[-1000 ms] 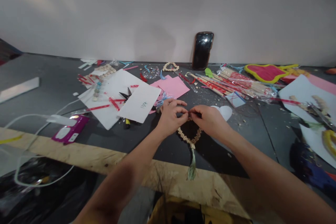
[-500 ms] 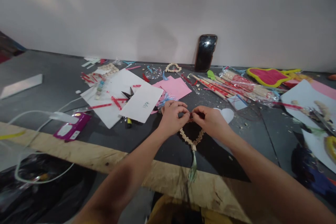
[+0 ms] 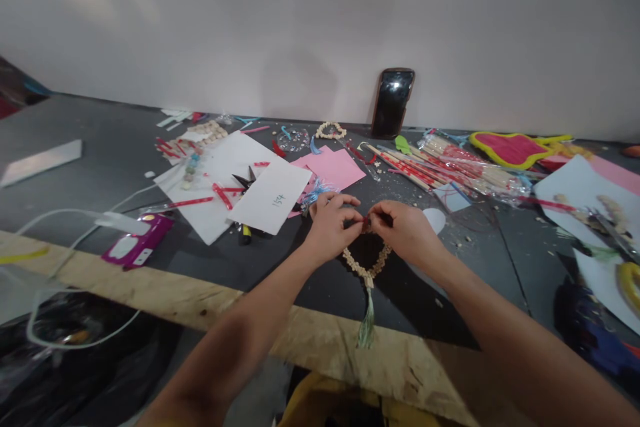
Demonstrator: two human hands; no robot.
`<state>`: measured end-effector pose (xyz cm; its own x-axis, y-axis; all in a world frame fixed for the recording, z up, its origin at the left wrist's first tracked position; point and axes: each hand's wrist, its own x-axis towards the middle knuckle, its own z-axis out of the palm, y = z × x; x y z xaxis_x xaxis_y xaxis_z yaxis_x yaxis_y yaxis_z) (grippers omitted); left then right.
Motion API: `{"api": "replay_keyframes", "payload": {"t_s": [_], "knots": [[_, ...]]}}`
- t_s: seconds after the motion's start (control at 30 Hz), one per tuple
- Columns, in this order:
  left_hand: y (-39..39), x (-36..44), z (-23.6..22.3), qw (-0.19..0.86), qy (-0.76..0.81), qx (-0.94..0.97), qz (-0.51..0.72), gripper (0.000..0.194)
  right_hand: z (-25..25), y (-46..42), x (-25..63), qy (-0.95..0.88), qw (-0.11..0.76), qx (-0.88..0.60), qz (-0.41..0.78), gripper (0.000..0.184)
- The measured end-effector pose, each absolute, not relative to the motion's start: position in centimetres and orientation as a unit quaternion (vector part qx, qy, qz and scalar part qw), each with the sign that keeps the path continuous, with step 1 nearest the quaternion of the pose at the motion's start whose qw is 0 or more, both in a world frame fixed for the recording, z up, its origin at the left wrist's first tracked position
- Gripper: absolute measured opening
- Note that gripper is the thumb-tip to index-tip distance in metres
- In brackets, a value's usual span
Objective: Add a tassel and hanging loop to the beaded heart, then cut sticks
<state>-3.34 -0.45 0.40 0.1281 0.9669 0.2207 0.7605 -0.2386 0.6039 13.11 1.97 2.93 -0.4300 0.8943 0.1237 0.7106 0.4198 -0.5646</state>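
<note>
A bracelet of pale wooden beads (image 3: 361, 269) hangs in a loop below my hands, over the dark tabletop. From its lowest bead a green tassel (image 3: 367, 323) droops past the table's edge. My left hand (image 3: 334, 223) and my right hand (image 3: 404, 230) meet at the top of the loop, thumbs and fingertips pinched. Between the fingertips shows a small reddish bit, too small to name. The upper ends of the bracelet are hidden by the fingers. A blue tassel (image 3: 319, 192) lies just behind my left hand.
Left of my hands are a white card (image 3: 273, 197), pliers (image 3: 245, 179) and a purple power strip (image 3: 137, 240). A phone (image 3: 393, 103) leans against the wall. Wrapped red-and-wood sticks (image 3: 460, 163) lie to the right, with a pink-and-yellow shape (image 3: 513, 149) behind and scissors (image 3: 613, 230) farther right.
My right fingers have shifted slightly right, so a small gap and a reddish bit show between the fingertips. The bracelet hangs almost as before.
</note>
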Motion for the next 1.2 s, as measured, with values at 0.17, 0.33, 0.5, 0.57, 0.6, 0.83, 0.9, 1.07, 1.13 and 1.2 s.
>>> {"api": "replay_keyframes", "payload": {"t_s": [0.17, 0.33, 0.5, 0.57, 0.6, 0.83, 0.9, 1.07, 1.13, 1.2], "knots": [[-0.5, -3.3, 0.3, 0.182, 0.600, 0.719, 0.299, 0.008, 2.9, 2.3, 13.4, -0.813, 0.222, -0.495, 0.211, 0.013], [-0.4, -3.2, 0.2, 0.191, 0.592, 0.720, 0.307, 0.009, 2.9, 2.6, 13.6, -0.807, 0.239, -0.496, 0.216, 0.014], [-0.3, -3.4, 0.1, 0.202, 0.599, 0.709, 0.313, 0.010, 3.1, 2.6, 13.8, -0.793, 0.242, -0.499, 0.251, 0.020], [-0.2, -3.5, 0.0, 0.201, 0.598, 0.708, 0.317, 0.011, 3.1, 2.5, 13.8, -0.797, 0.225, -0.485, 0.282, 0.020], [-0.2, -3.5, 0.0, 0.199, 0.596, 0.710, 0.319, 0.011, 3.1, 2.5, 13.7, -0.799, 0.215, -0.478, 0.296, 0.019], [-0.3, -3.5, 0.0, 0.196, 0.569, 0.733, 0.318, 0.014, 2.7, 2.9, 13.4, -0.799, 0.203, -0.474, 0.308, 0.015], [-0.2, -3.5, 0.0, 0.198, 0.574, 0.725, 0.324, 0.013, 2.6, 3.1, 13.5, -0.794, 0.211, -0.481, 0.307, 0.016], [0.1, -3.4, 0.0, 0.196, 0.597, 0.696, 0.347, 0.008, 2.0, 3.4, 14.4, -0.779, 0.240, -0.495, 0.302, 0.027], [0.1, -3.3, 0.0, 0.198, 0.597, 0.696, 0.345, 0.008, 2.2, 3.3, 14.8, -0.779, 0.241, -0.498, 0.294, 0.026], [0.1, -3.3, 0.0, 0.196, 0.601, 0.696, 0.341, 0.008, 2.9, 3.0, 15.6, -0.782, 0.239, -0.503, 0.281, 0.024]]}}
